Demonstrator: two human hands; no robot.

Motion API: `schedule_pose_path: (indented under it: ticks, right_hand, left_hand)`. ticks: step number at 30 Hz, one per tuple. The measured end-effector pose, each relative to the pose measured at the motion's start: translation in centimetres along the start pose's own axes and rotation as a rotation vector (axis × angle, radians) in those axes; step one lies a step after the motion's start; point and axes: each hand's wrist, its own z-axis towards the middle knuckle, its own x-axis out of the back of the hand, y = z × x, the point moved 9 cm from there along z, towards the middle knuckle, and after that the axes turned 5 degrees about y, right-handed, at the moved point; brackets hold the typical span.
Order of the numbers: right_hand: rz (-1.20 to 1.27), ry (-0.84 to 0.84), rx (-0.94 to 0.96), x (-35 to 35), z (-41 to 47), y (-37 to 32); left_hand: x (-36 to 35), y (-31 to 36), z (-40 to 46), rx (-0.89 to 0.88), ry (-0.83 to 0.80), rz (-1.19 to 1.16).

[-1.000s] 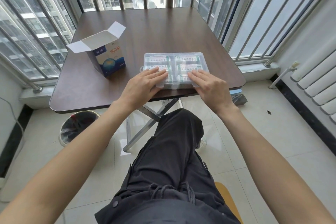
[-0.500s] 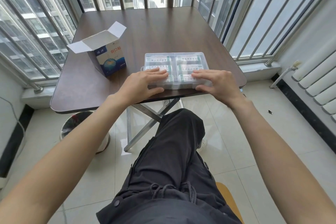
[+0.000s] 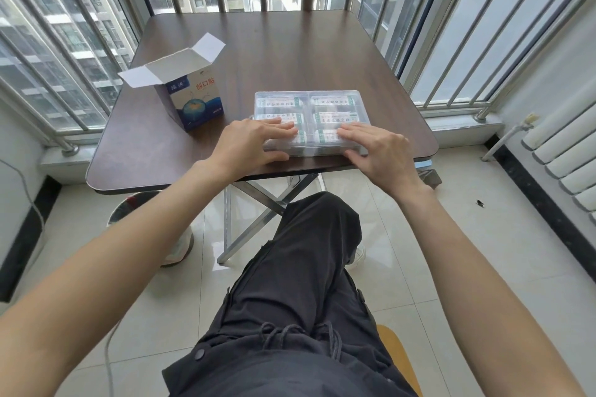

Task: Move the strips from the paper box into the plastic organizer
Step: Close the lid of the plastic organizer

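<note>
**Both hands flat on closed organizer, near table edge**

Surface: dark brown wood-grain square table with rounded corners on a folding metal X-frame. Room: narrow glazed balcony, steel window bars on three sides, high-rises outside, glossy cream floor tiles, white ribbed radiator off to the right of the right fingers.

Task items: clear rectangular plastic organizer, lid closed, sits at the near edge of the table. White-and-green wrapped strips show through the lid in two columns of compartments, just beyond the fingertips. Left hand lies on the near-left corner of the lid, fingers straight and slightly spread, thumb down along the front wall. Right hand lies on the near-right corner, fingers straight and close together on the lid, thumb at the front edge. Neither hand curls round anything. The near row of compartments is partly covered by both sets of fingers; can't tell how full it is.

White-and-blue paper box with red lettering stands upright left of the left fingers, apart from the organizer, top flaps open. Inside not visible.

Around: round bin with a dark liner under the table's left side, below the left forearm. Black trouser leg crossed in front, blocks part of the frame and floor. Yellow-orange seat edge at bottom. Small dark speck on the floor right of the right wrist, can't identify.
</note>
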Motion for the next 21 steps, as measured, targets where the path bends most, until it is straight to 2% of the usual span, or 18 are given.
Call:
schedule_pose_path:
  ticks: [5,9,14,16,19,21]
  right_hand:
    - [0.008,0.012,0.003,-0.2,0.1,0.1]
    - [0.015,-0.003,0.007,-0.7,0.9,0.0]
    - [0.158,-0.084,-0.147,-1.8,3.0,1.0]
    - [0.294,-0.057,-0.17,-1.6,4.7,-0.2]
    - [0.504,-0.094,-0.162,-2.2,7.5,-3.4]
    - [0.625,-0.149,-0.197,-3.2,9.4,-5.6]
  left_hand:
    - [0.1,0.0,0.0,-0.007,0.075,0.01]
    - [-0.3,-0.3,0.3,-0.014,0.059,0.011]
    - [-1.0,0.2,0.4,-0.069,0.027,0.046]
    - [1.0,0.4,0.2,-0.073,0.147,0.043]
    - [7.0,-0.5,-1.4,-0.009,0.525,0.052]
    - [10.7,-2.5,-3.4,0.118,0.734,0.087]
